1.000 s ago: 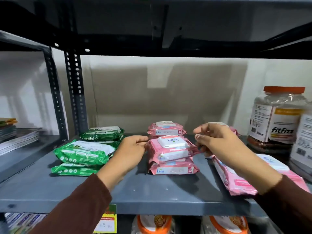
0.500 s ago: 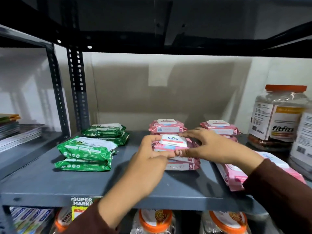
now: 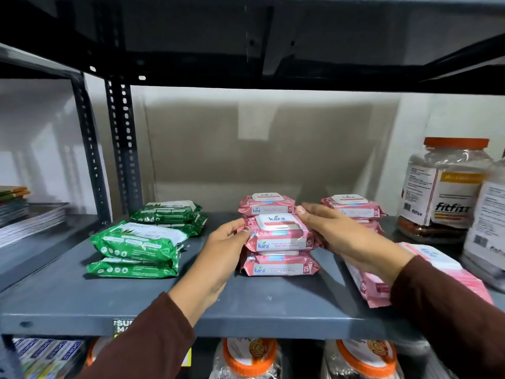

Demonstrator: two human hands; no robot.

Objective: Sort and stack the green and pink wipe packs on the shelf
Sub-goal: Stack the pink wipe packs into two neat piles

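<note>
On the grey shelf (image 3: 82,294), two pink wipe packs form a front stack; the top pink pack (image 3: 278,233) lies on the lower pink pack (image 3: 281,265). My left hand (image 3: 218,255) presses its left end and my right hand (image 3: 347,236) its right end, so both hold the top pack. Another pink pack (image 3: 266,205) lies behind, and a pink stack (image 3: 352,206) sits back right. A larger pink pack (image 3: 426,272) lies under my right forearm. Two green stacks stand left: front green packs (image 3: 136,242) and rear green packs (image 3: 166,212).
Clear jars with orange lids (image 3: 442,187) stand at the shelf's right end. A perforated metal upright (image 3: 123,149) rises at the back left, with stacked booklets (image 3: 24,212) on the neighbouring shelf. Orange-lidded jars (image 3: 248,356) fill the shelf below.
The top pink pack has been turned so its label faces front and sits squarely on the lower one. My hands have moved from over the pack to its two ends.
</note>
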